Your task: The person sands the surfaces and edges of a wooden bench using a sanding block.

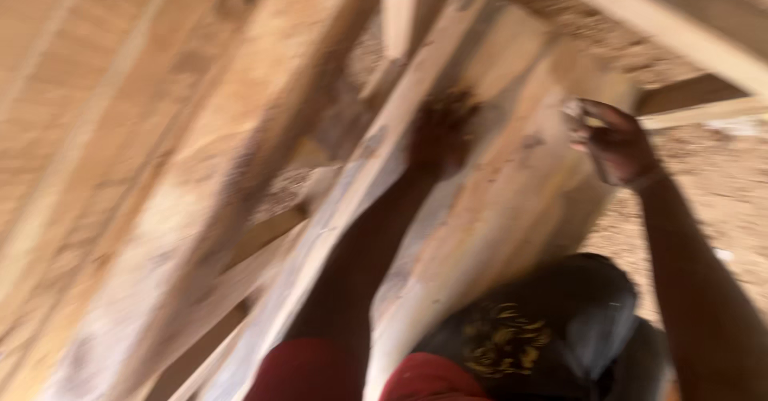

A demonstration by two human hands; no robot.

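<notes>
Closest to me are my red clothing [320,369] and a dark cloth with a yellow pattern [512,337], low in the view. The whole picture is smeared by motion, so fine detail is lost.

My left hand [440,133] reaches forward and lies on a narrow pale plank [352,201] that runs slantwise away from me. I cannot tell through the blur whether its fingers are spread or curled. My right hand [612,141] is at the far corner of the wide board [512,193] just beside that plank, with the fingers curled in on the board's edge.

As I judge it, the step in hand is taking hold of this timber, one hand steadying and the other gripping. Any shift of the board calls for a firmer left-hand grip first, since the wood is long and looks heavy.

The board is pale, rough-sawn and dusty, with a darker patch near its middle. Beyond it lie more stacked timbers [120,129], a light beam [680,25], and sawdust-covered ground [720,177].
</notes>
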